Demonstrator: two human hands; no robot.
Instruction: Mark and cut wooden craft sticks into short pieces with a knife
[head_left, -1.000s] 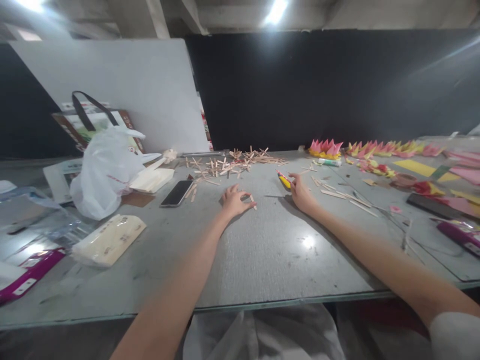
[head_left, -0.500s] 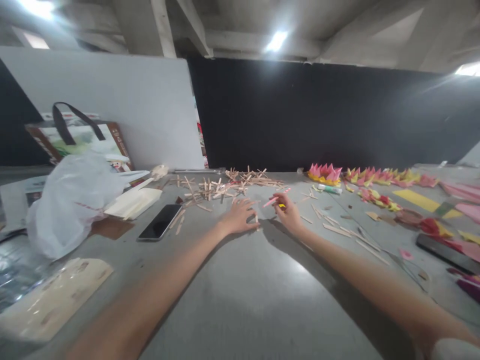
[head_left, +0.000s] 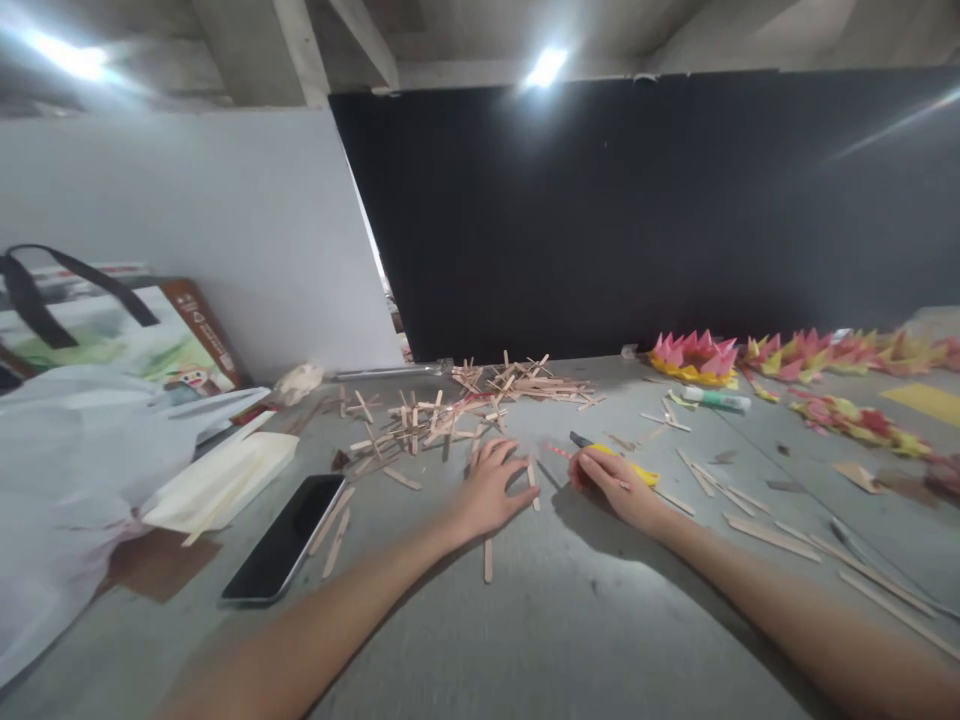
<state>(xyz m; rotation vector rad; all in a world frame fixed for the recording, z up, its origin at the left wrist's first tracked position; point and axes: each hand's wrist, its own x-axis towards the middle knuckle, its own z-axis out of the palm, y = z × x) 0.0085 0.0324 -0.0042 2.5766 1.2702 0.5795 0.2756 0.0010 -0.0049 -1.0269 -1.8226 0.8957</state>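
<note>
My left hand [head_left: 491,490] rests on the grey table with its fingers spread. Its thumb and forefinger tips are against a short wooden craft stick [head_left: 534,486] and hold it down. Another craft stick [head_left: 488,561] lies just below that hand. My right hand [head_left: 609,482] is closed around a thin pink patterned pencil [head_left: 558,452], whose one end points left. Right behind its fingers lies a yellow and black cutter knife [head_left: 643,474], partly hidden by the hand. A loose pile of craft sticks [head_left: 439,420] lies beyond my left hand.
A black phone [head_left: 285,540], a paper tray [head_left: 225,485] and a white plastic bag [head_left: 60,480] are at the left. A glue stick [head_left: 716,400], a pink paper lotus [head_left: 694,360] and loose wooden strips [head_left: 772,535] are at the right. A black panel [head_left: 600,220] stands behind.
The view has moved closer and tilted. My right hand has turned lower over the pencil, baring more of the cutter knife. A craft stick below my left hand now shows.
</note>
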